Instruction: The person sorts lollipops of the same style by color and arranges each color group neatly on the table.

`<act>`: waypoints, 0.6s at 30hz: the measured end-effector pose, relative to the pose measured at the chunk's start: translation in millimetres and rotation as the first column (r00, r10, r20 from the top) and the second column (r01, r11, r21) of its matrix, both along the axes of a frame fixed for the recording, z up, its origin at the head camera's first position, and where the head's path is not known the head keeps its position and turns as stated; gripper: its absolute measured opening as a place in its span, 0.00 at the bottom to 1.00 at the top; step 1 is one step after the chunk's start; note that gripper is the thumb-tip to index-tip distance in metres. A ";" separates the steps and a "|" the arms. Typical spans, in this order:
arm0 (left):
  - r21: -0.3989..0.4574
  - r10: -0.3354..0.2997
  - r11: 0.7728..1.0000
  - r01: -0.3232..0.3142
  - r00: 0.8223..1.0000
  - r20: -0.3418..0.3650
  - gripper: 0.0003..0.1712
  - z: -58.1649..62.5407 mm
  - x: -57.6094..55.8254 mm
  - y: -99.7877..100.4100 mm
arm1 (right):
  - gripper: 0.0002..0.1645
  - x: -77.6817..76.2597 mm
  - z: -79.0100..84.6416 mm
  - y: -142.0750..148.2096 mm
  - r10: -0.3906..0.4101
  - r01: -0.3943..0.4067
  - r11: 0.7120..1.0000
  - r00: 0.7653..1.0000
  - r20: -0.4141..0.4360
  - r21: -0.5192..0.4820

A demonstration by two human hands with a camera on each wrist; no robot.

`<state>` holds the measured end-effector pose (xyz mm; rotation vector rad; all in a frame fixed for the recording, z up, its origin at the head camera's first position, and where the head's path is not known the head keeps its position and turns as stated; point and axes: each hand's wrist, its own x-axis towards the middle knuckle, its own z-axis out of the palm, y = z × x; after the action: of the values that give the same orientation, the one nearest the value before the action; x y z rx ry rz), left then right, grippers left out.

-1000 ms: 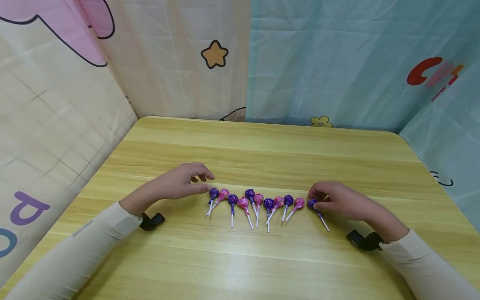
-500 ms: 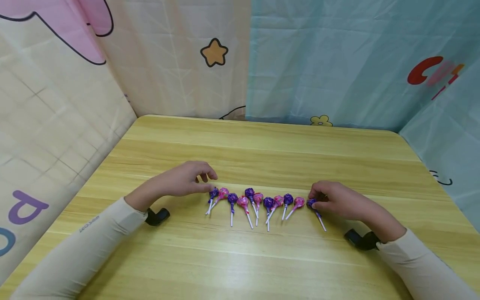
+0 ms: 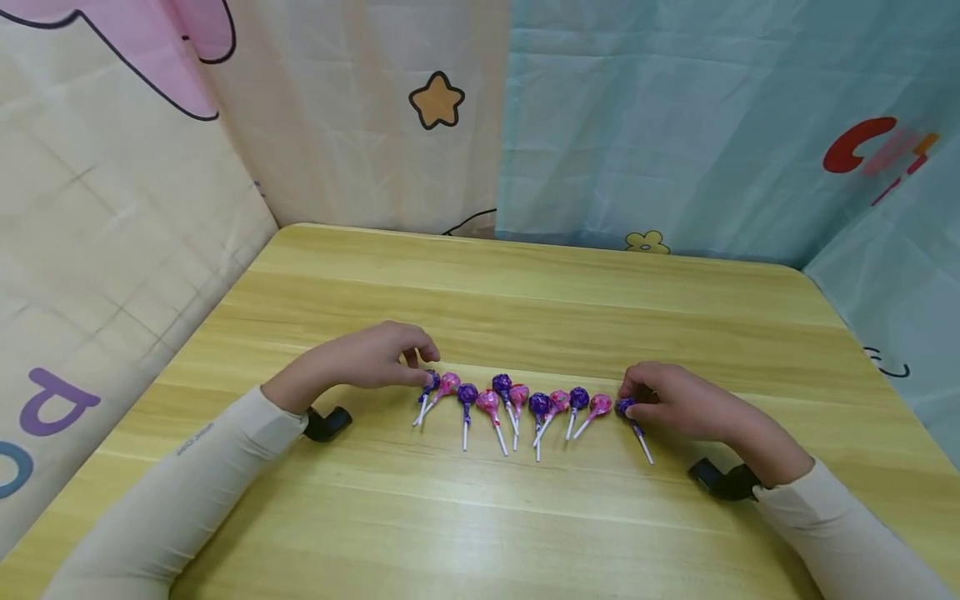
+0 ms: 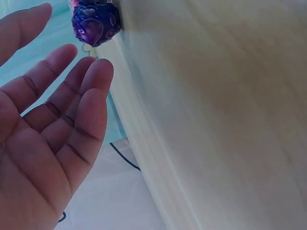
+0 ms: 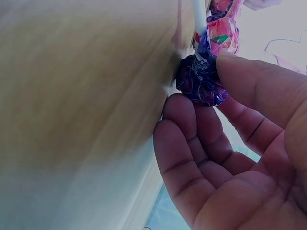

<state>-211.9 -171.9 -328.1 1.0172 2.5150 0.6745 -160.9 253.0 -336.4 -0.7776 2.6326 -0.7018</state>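
Observation:
Purple and pink wrapped lollipops with white sticks lie in a ragged row across the wooden table (image 3: 480, 517). At the row's right end, my right hand (image 3: 678, 402) pinches the ball of a purple lollipop (image 3: 639, 432) between thumb and fingers; the right wrist view shows the thumb (image 5: 259, 84) against its wrapper. My left hand (image 3: 367, 357) hovers over the row's left end, thumb close to another purple lollipop (image 4: 96, 24). In the left wrist view its fingers (image 4: 91, 115) are loosely bent and hold nothing. A pink lollipop (image 3: 447, 383) lies beside that purple one, their sticks crossing.
Between the hands lie several more lollipops, among them a pink one (image 3: 488, 402) and a purple one (image 3: 539, 406). Printed curtains (image 3: 645, 125) hang behind the table and along its sides. Each wrist carries a black camera mount (image 3: 327, 423).
My left hand has moved slightly right, its thumb now overlapping the leftmost purple lollipop in the head view. My right hand stays nearly still; the stick of its lollipop has swung slightly left.

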 end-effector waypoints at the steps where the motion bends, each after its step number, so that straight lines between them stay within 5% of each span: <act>1: -0.010 0.003 1.000 -0.003 1.000 0.000 0.15 -0.1 -0.5 1.2 | 0.04 0.3 0.1 0.1 -0.002 0.002 1.000 1.000 0.001 -0.001; 18: -0.059 0.005 0.998 -0.003 0.999 0.033 0.05 -3.2 -3.6 7.6 | 0.03 -0.2 -2.0 1.1 -0.007 0.007 1.000 1.000 0.010 -0.008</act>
<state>-215.5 -164.3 -331.3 0.9729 2.4942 0.6096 -161.1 254.1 -338.4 -0.7660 2.6268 -0.7161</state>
